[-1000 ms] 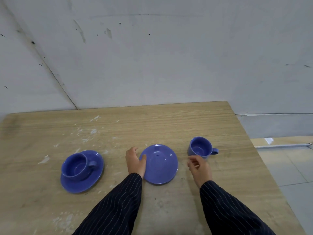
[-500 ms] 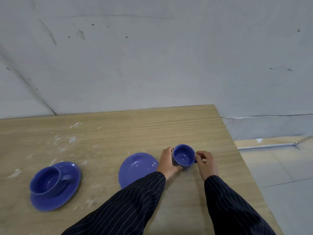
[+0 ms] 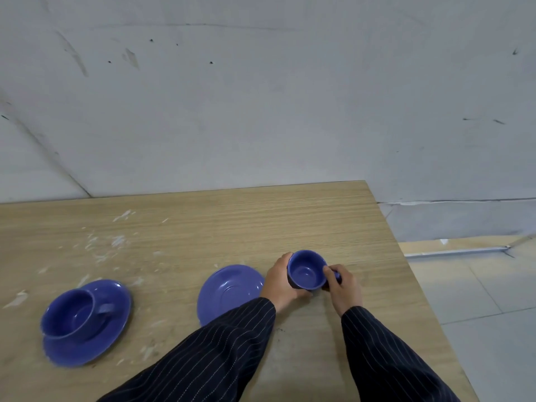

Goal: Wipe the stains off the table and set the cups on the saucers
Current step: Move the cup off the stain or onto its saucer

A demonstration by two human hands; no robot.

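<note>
A small blue cup (image 3: 307,271) is held between both hands just right of an empty blue saucer (image 3: 229,288). My left hand (image 3: 280,278) wraps the cup's left side and my right hand (image 3: 343,287) pinches its handle on the right. Whether the cup's base touches the table is hidden by the fingers. At the left, a second blue cup (image 3: 69,313) sits on its own blue saucer (image 3: 110,329). White stains (image 3: 116,242) are smeared over the wooden table (image 3: 261,221) at the left.
The table's right edge (image 3: 412,285) runs close to my right hand, with tiled floor beyond it. A grey wall (image 3: 261,97) stands right behind the table's far edge. Small white flecks lie near the left saucer.
My left hand left the empty saucer's rim and crossed to the right cup. Both hands closed on that cup, the right one at its handle.
</note>
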